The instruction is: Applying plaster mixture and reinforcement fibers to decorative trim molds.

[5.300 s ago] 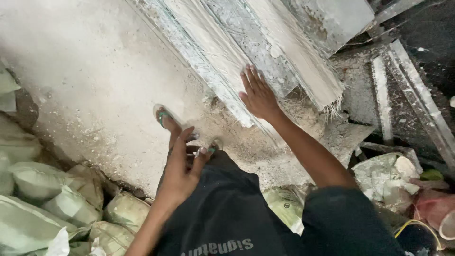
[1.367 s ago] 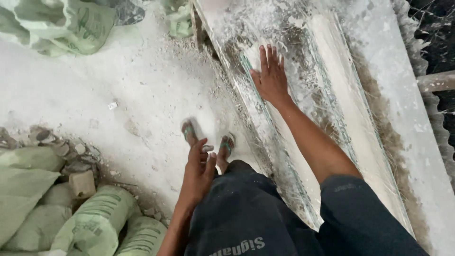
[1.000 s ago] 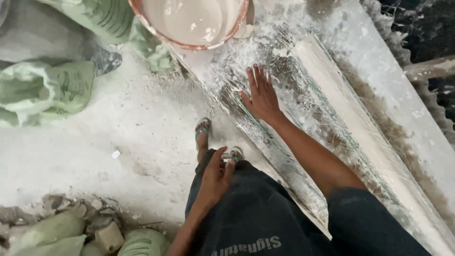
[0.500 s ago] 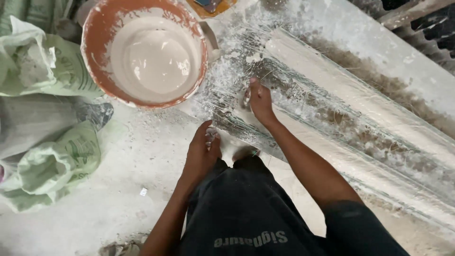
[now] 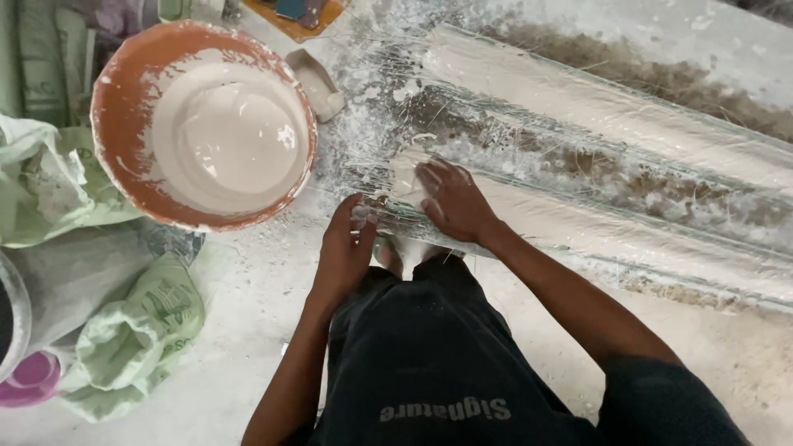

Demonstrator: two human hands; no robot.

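Now both hands (image 5: 396, 227) on plaster mould (image 5: 595, 157).

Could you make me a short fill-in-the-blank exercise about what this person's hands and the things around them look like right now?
1. The round basin with the orange rim holds a pale, creamy ____.
2. The right hand presses flat on the long white ____.
3. The left hand sits at the near ____ of the long moulding.
4. Crumpled ____ sacks lie on the floor below the basin.

Missing words: liquid; moulding; edge; green
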